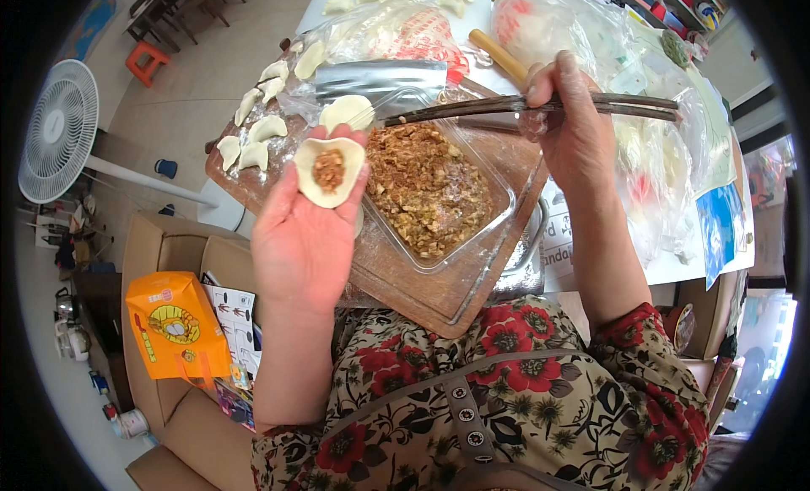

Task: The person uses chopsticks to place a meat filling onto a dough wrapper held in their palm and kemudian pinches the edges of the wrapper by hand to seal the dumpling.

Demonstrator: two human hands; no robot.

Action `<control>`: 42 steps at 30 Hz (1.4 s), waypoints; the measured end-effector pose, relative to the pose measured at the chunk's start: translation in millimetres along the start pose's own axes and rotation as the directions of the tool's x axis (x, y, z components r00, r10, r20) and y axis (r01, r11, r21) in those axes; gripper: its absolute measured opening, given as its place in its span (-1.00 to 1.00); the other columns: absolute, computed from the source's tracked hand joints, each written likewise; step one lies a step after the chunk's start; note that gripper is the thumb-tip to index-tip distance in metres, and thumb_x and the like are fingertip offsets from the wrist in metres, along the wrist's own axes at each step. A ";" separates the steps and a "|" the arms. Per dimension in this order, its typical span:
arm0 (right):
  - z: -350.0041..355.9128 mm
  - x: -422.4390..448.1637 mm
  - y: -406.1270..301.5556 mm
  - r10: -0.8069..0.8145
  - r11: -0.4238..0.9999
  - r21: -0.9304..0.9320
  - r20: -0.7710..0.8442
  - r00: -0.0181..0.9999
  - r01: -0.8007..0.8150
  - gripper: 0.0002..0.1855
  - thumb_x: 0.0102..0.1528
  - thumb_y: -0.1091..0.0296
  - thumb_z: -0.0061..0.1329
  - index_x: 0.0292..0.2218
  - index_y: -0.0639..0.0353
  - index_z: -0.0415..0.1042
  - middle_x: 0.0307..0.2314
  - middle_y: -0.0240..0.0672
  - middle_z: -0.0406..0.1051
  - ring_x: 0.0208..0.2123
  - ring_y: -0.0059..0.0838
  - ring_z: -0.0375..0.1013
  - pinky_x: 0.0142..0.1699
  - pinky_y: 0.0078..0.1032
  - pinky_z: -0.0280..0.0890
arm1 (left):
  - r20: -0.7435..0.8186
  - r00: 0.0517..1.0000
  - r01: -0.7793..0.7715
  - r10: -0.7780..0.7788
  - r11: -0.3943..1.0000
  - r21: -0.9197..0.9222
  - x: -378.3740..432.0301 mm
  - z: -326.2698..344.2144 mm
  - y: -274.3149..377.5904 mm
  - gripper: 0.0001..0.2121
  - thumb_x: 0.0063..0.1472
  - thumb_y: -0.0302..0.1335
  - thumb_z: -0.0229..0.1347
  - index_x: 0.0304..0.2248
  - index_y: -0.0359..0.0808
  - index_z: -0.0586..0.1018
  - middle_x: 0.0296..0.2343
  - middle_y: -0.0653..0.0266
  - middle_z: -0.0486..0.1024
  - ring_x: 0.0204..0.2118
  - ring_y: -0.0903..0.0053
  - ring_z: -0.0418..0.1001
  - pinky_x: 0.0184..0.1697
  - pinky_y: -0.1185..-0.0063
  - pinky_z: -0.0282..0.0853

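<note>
My left hand [310, 238] lies palm up with a round dumpling wrapper [305, 168] across its fingers; a small mound of minced filling [328, 171] sits at the wrapper's middle. Dark wooden chopsticks [468, 107] are gripped in my floury right hand [563, 105], their tips over the upper left edge of a clear plastic container [500, 219]. Chopped filling [430, 193] fills that container, which rests on a wooden cutting board [392, 282]. Another flat wrapper [347, 113] lies just beyond my left fingertips. Several folded dumplings [267, 129] stand on the board's floured left part.
A wooden rolling pin [497, 54] lies behind my right hand. Plastic bags [652, 130] cover the table's right side. More dumplings lie on a white board [484, 4] at the back. A white fan [57, 127] and an orange bag [177, 326] are to the left.
</note>
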State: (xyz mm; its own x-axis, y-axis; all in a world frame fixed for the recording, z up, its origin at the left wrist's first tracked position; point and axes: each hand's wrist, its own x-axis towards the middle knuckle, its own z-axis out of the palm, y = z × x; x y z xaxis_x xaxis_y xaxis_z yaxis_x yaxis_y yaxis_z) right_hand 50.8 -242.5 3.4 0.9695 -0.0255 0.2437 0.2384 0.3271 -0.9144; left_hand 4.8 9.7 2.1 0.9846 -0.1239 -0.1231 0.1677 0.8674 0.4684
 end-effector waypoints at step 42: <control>11.6 1.1 -17.6 -0.123 0.985 0.123 -0.014 0.992 0.124 -0.54 0.27 0.01 -0.43 -0.58 0.07 0.15 -0.70 -0.46 0.07 -0.68 -0.69 -0.03 -0.58 -0.70 -0.05 | -0.059 0.998 -0.025 0.025 1.000 0.002 0.9 -2.4 1.1 -0.59 0.34 -0.32 -0.30 0.01 -0.51 0.18 0.01 -0.08 0.20 0.12 0.20 0.15 0.15 0.34 0.12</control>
State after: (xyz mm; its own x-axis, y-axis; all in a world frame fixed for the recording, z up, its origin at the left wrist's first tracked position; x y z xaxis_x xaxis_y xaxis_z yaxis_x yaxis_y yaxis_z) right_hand 47.1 -237.3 23.5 0.9334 -0.0792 0.3499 0.3482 0.4351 -0.8303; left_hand 5.8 11.7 0.4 0.9840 -0.0732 -0.1626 0.1428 0.8695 0.4728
